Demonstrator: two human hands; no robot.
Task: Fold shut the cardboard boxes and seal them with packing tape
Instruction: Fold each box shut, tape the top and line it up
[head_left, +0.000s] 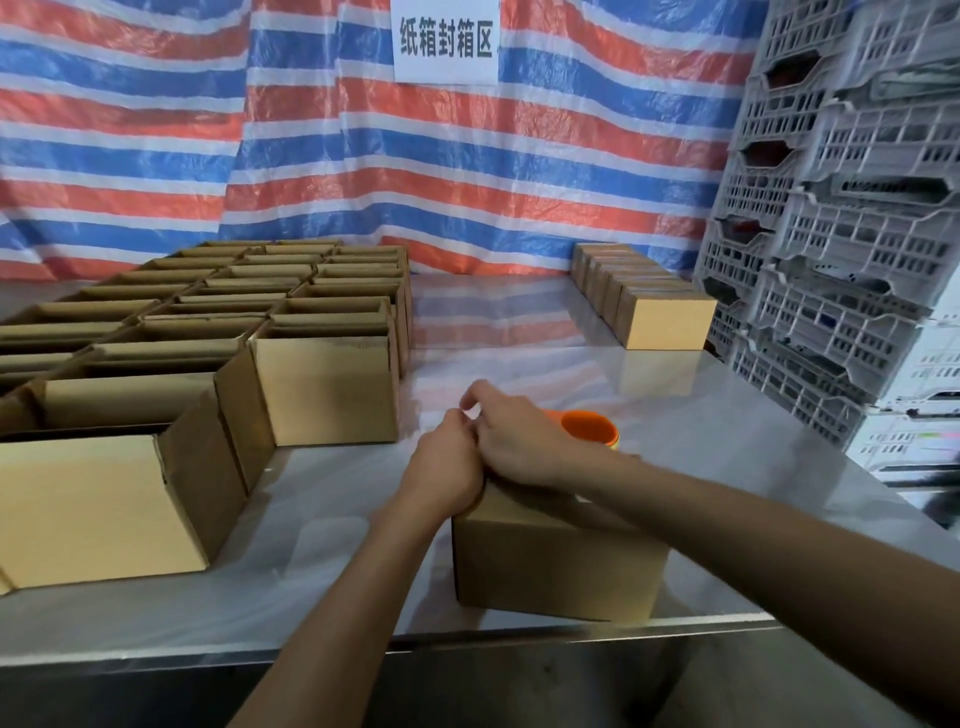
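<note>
Along the far wall, tarp (156, 130): red, blue and white stripes, hanging in folds behind everything.
Table (727, 467): shiny metal top that mirrors the stripes; its near edge runs across the bottom of the view.
Plastic crates (831, 234): grey slotted crates stacked high at the right edge of the table.
Open cardboard boxes (208, 332): packed in rows over the left half of the table, from near to far, with flaps standing up and tops open.
Closed boxes (667, 325): one row at the far right, side by side, just beside the crates.
Near cardboard box (556, 566): stands at the near edge, right of centre and well apart from both groups; the part of its top that shows lies flat.
Sign (447, 41): white sheet with dark printed characters, fixed high on the tarp at centre.
Left hand (449, 467): rests at the far left corner of the near cardboard box; its grip is curled, and I cannot tell what, if anything, it holds.
Right hand (524, 441): lies on the box top touching the left hand, fingertips meeting the left's; its grip is bent, contents not visible.
Orange tape roll (592, 428): on the table just beyond the right hand, partly hidden by it.
</note>
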